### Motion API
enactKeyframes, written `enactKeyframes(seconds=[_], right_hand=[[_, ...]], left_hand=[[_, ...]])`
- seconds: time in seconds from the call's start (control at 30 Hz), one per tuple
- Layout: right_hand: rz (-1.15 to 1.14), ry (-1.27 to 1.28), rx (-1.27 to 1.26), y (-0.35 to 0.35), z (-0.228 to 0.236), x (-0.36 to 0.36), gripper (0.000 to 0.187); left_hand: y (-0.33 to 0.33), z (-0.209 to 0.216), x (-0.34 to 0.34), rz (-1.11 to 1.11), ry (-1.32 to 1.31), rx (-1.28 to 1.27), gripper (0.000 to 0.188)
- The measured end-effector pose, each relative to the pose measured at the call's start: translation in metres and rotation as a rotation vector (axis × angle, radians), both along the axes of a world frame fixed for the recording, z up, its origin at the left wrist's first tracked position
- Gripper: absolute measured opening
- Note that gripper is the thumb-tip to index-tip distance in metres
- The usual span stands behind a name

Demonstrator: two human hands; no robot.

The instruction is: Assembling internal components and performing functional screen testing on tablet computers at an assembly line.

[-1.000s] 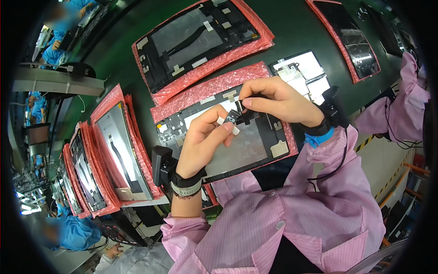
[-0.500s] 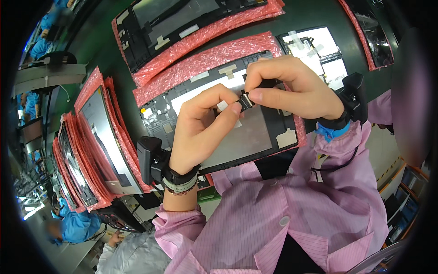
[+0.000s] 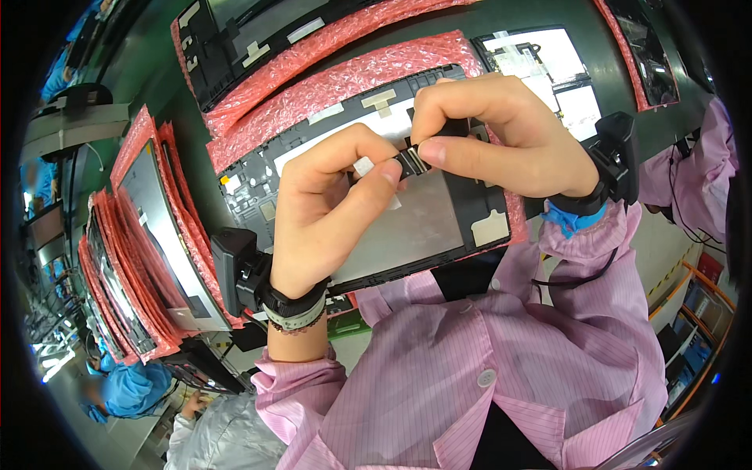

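Above a dark display panel (image 3: 415, 235), my two hands are close together. My left hand (image 3: 325, 204) pinches a black flat cable (image 3: 406, 163) between thumb and forefinger, and a small white tab (image 3: 363, 166) sticks up beside those fingers. My right hand (image 3: 509, 149) pinches at the cable's far end, where a metallic connector (image 3: 417, 159) shows by the thumb tip. Whether this is one connector or two joined halves, I cannot tell. The panel lies on pink bubble wrap (image 3: 345, 86), partly hidden under my hands.
Another panel (image 3: 274, 39) lies on bubble wrap at the far side. A frame with white sheets (image 3: 540, 66) is at the far right, with a dark glossy panel (image 3: 646, 63) beyond. Wrapped panels (image 3: 168, 227) stand upright on the left. Several people in blue are farther left.
Both hands stay pinched together; the connector's contacts are turned more into sight. The whole view has shifted slightly, so my left hand sits further left and up.
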State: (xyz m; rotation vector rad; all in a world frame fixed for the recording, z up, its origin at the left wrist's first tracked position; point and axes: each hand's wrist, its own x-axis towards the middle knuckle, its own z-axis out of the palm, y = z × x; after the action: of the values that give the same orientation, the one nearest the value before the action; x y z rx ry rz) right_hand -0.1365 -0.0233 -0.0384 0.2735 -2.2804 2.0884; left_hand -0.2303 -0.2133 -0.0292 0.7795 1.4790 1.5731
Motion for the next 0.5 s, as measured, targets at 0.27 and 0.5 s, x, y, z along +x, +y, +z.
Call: enactKeyframes(seconds=[0.27,0.5], right_hand=[[0.019,-0.016,0.015,0.0009,-0.0004,-0.0004,0.009],[0.013,-0.001,-0.006,-0.0007,-0.0016,0.0000,0.008]], left_hand=[[0.0014,-0.0021,0.0012,-0.005,0.020,0.009,0.004],[0.0011,0.0000,0.0022,0.017,-0.019,-0.037,0.004]])
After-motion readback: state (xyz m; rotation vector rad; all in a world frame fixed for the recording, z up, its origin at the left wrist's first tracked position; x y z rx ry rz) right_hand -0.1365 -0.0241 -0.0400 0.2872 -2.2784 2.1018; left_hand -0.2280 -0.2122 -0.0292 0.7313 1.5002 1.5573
